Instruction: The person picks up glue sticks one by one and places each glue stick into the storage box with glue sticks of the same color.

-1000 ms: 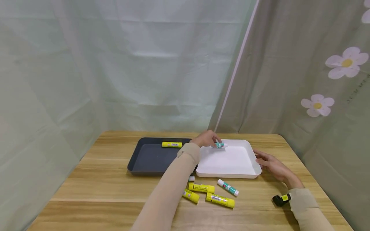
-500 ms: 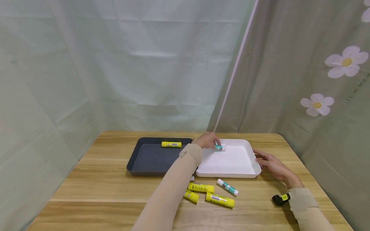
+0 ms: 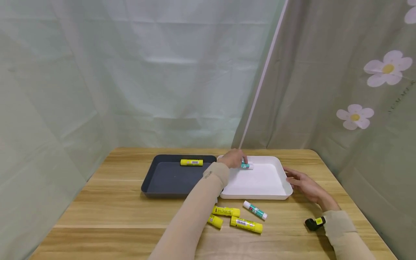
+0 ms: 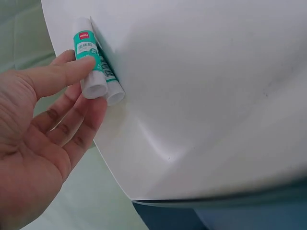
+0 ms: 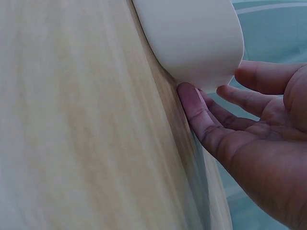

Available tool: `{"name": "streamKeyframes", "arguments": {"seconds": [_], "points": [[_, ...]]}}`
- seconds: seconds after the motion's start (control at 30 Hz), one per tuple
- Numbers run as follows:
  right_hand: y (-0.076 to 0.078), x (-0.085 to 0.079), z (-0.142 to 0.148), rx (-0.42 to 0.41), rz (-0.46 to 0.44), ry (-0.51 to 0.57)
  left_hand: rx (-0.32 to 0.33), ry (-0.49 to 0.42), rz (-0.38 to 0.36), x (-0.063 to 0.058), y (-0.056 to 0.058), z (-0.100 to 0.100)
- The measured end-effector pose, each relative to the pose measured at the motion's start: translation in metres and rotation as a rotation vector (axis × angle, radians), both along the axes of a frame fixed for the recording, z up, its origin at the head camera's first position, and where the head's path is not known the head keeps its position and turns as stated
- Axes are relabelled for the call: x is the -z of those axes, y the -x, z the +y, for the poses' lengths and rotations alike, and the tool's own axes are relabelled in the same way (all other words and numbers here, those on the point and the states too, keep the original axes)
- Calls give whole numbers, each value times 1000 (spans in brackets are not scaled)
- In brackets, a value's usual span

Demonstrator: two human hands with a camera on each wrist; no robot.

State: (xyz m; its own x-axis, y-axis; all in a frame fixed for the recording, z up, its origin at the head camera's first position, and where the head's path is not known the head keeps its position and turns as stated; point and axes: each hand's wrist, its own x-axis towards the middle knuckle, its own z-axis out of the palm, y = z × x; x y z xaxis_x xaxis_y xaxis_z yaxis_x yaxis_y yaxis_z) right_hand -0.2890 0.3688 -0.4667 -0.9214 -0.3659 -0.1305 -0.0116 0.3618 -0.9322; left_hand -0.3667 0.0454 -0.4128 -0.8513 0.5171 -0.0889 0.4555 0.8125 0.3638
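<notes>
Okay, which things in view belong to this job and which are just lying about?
Belonging, it seems:
teal glue stick pinched by the left hand
second teal glue stick beside it
white tray, touched by the right hand
dark tray, yellow glue stick inside
loose glue sticks on the table

Probably incidental:
black item beside the right cuff
flowered curtain

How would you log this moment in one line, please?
left hand: pinches teal glue stick | right hand: touches white tray | dark tray: yellow stick
</notes>
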Motion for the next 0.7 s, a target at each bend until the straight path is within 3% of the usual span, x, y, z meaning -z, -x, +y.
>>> {"name": "streamKeyframes", "arguments": {"seconds": [0.47,0.7], "points": [[1,-2,-3,-6,-1,2,-6,-50,-19,-5,0,-4],[0,-1,-2,-6,-3,14,50,-168,-65,-17,-1,-7]]}}
